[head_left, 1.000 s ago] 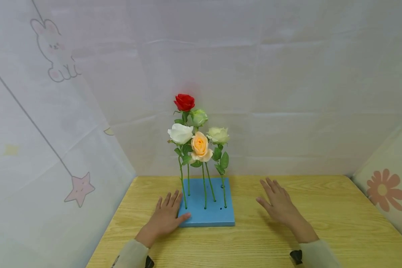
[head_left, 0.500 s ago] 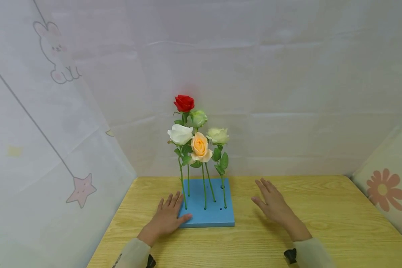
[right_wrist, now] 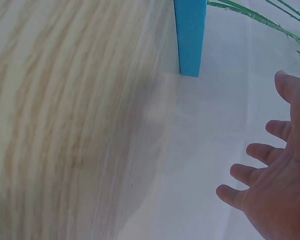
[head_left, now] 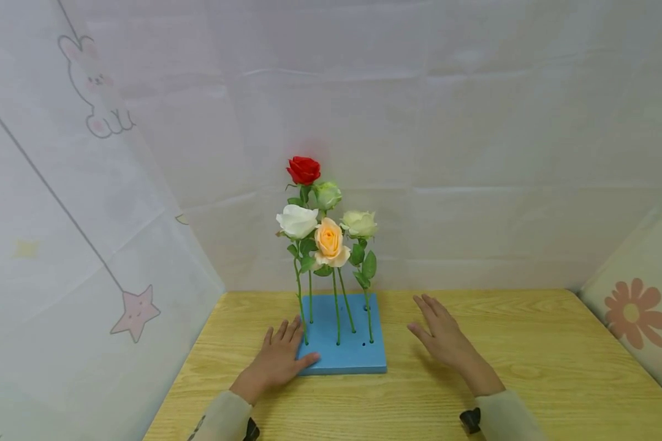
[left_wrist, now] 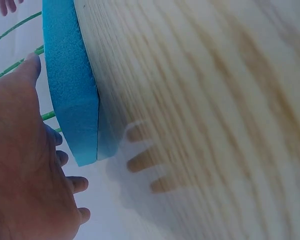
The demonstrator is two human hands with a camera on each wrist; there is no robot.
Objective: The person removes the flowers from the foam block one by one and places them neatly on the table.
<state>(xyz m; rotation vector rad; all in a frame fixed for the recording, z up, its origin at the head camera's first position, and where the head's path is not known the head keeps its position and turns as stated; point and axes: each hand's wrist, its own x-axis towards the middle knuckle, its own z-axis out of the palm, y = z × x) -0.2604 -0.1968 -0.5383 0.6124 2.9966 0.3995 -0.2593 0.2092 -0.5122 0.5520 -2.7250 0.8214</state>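
The left hand (head_left: pixel 278 362), fingers spread and gripping nothing, is at the left edge of the blue board (head_left: pixel 342 360), thumb over its top. The right hand (head_left: pixel 448 340), also spread and holding nothing, is apart from the board, and its wrist view shows it raised off the worktop (head_left: pixel 375 407). The board lies flat; the roses (head_left: pixel 329 240) stand in it, long stems near upright, some leaning, blooms up. Only the head view shows those blooms.

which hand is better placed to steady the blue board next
Probably the left hand: it is right at the near left corner of the blue board, its thumb reaching over the top. The right hand is apart from the board, off its right side.
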